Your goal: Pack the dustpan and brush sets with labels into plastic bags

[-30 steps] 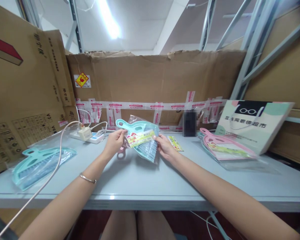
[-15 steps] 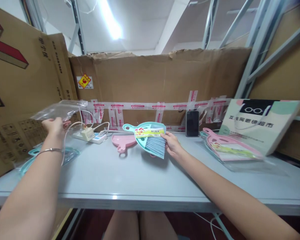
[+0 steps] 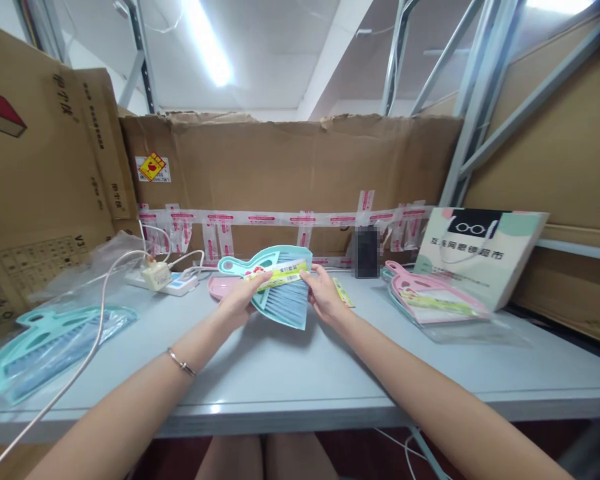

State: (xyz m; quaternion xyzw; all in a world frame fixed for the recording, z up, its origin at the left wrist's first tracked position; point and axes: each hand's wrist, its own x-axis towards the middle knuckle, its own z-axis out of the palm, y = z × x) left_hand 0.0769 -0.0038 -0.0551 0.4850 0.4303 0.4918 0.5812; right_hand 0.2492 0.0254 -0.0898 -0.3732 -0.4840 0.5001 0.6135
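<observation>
A teal dustpan-and-brush set [image 3: 279,293] with a yellow paper label across it is held a little above the grey table [image 3: 290,373] at its middle. My left hand [image 3: 240,301] grips the set's left side near the handle, fingers closed on it. My right hand [image 3: 321,293] pinches its right edge and the end of the label. Behind the set a pink dustpan [image 3: 221,286] lies on the table. A small yellow label [image 3: 343,292] lies just right of my right hand.
A bagged teal set [image 3: 50,340] lies at the left with a clear plastic bag [image 3: 87,267] behind it. A power strip [image 3: 163,280] and white cable [image 3: 87,353] are left of centre. Bagged pink sets [image 3: 430,303], a phone [image 3: 366,251] and a printed paper bag [image 3: 475,250] stand right. Cardboard walls surround.
My left hand let go of the clear plastic bag at the left and came back to grip the teal set. The set is now lifted between both hands.
</observation>
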